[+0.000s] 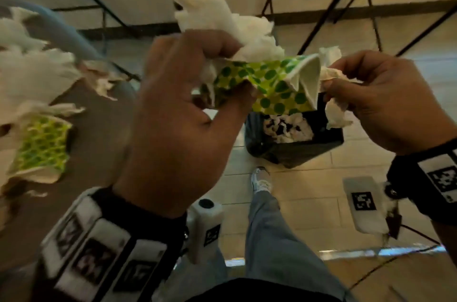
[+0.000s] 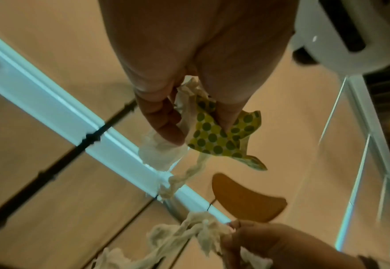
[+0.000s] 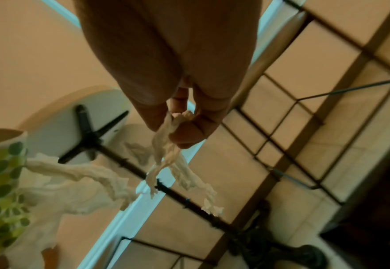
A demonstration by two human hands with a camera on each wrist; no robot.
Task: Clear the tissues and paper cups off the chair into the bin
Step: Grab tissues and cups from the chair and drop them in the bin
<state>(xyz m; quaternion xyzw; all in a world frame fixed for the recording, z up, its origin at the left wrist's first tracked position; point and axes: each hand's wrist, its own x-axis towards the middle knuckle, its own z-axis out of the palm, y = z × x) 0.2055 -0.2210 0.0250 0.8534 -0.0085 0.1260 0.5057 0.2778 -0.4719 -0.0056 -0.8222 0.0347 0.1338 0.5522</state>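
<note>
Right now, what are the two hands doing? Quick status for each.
Left hand: closed around a crushed green-dotted paper cup and a white crumpled tissue.
Right hand: pinching a second white tissue wad.

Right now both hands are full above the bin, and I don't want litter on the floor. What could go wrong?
1. The left hand bunches a crushed cup with loose tissue trailing upward; dropped together, the tissue may drift past the bin.
2. The right hand only pinches its tissue, which could slip early.
3. Another cup remains on the chair.
</note>
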